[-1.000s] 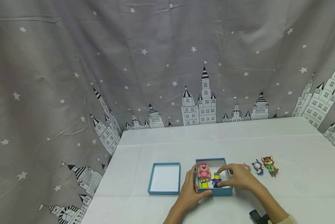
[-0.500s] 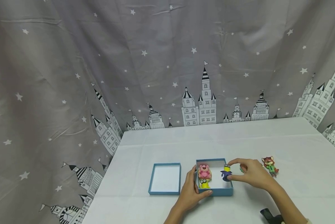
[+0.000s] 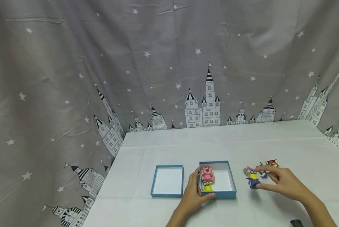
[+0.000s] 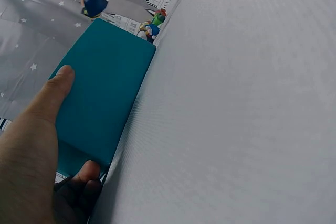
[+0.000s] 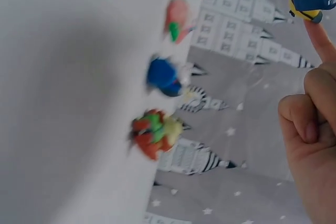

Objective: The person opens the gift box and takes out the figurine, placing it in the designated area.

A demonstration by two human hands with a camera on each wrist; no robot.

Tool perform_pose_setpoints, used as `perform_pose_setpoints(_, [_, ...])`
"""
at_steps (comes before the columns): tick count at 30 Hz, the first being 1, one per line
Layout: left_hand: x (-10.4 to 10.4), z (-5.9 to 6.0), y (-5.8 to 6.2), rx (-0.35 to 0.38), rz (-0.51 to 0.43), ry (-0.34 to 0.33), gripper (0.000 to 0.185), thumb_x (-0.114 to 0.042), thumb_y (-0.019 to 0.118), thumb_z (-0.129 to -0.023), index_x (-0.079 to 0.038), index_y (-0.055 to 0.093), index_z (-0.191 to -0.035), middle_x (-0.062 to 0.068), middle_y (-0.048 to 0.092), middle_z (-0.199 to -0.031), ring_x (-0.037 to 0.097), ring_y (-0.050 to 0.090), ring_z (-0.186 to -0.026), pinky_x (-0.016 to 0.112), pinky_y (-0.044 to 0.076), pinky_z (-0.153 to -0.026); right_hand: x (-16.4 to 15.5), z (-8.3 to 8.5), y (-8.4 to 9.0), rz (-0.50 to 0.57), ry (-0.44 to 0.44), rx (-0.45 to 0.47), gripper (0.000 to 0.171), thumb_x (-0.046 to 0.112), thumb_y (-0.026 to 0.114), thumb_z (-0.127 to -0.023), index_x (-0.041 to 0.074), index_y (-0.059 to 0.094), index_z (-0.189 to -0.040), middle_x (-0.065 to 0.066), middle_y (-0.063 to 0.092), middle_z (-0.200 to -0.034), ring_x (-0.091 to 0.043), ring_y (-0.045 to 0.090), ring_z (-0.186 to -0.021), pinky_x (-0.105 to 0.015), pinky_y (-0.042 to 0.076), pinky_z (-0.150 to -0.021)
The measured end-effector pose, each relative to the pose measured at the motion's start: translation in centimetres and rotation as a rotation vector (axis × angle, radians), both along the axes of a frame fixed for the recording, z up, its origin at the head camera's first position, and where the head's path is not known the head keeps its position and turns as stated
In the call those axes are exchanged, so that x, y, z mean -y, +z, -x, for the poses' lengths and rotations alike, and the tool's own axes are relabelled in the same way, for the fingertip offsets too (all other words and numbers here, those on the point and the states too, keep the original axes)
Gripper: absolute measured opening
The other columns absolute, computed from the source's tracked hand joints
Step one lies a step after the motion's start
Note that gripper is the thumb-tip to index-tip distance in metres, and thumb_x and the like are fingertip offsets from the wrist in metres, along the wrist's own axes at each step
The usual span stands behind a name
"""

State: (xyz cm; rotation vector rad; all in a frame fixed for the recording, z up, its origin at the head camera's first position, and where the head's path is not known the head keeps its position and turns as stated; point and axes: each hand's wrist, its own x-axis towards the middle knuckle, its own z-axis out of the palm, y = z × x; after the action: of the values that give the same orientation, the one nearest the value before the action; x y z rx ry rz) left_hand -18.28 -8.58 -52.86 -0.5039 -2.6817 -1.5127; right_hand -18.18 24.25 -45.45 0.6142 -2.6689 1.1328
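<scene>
Toys coming out of the box

The right hand (image 3: pixel 283 183) pinches a minion toy (image 3: pixel 253 179) beside three toys on the table (image 3: pixel 300 148); the left hand (image 3: pixel 193 195) grips the box (image 3: pixel 218 194), where two toys remain.

You've got a white table (image 3: pixel 186 142) against a grey star-and-castle curtain (image 3: pixel 101 63), which covers the back and both sides. An open blue box lid (image 3: pixel 167 180), white inside, sits near the table's front edge, toward the left. Near the right side there's a row of three small figures: pink (image 3: pixel 246 170), blue (image 3: pixel 262 173), orange fox (image 3: pixel 271 163). The right wrist view shows them blurred: pink (image 5: pixel 177 18), blue (image 5: pixel 164 75), fox (image 5: pixel 152 132).
</scene>
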Motion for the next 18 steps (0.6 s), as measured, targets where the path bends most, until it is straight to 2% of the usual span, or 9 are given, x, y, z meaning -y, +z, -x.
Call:
perform_pose_setpoints(9, [0.0, 0.0, -0.1, 0.004, -0.005, 0.002, 0.101, -0.052, 0.073, -0.071, -0.020, 0.015, -0.148, 0.003, 0.034, -0.136, 0.001, 0.044, -0.064, 0.017, 0.043, -0.054, -1.2, 0.1, -2.5, -0.038, 0.064, 0.024, 0.042, 0.031, 0.080, -0.069, 0.020, 0.066, -0.106, 0.018, 0.020, -0.057, 0.004, 0.020, -0.050, -0.019, 0.025, -0.041])
perform_pose_setpoints(18, [0.0, -0.1, 0.1, 0.006, -0.007, 0.003, 0.101, -0.052, 0.073, -0.071, -0.022, 0.014, -0.148, 0.003, 0.034, -0.136, 0.001, 0.044, -0.064, 0.017, 0.043, -0.055, -1.8, 0.3, -3.2, -0.057, 0.141, 0.018, 0.039, 0.027, 0.078, -0.072, 0.015, 0.066, -0.107, 0.018, 0.020, -0.058, 0.005, 0.019, -0.050, -0.018, 0.023, -0.041])
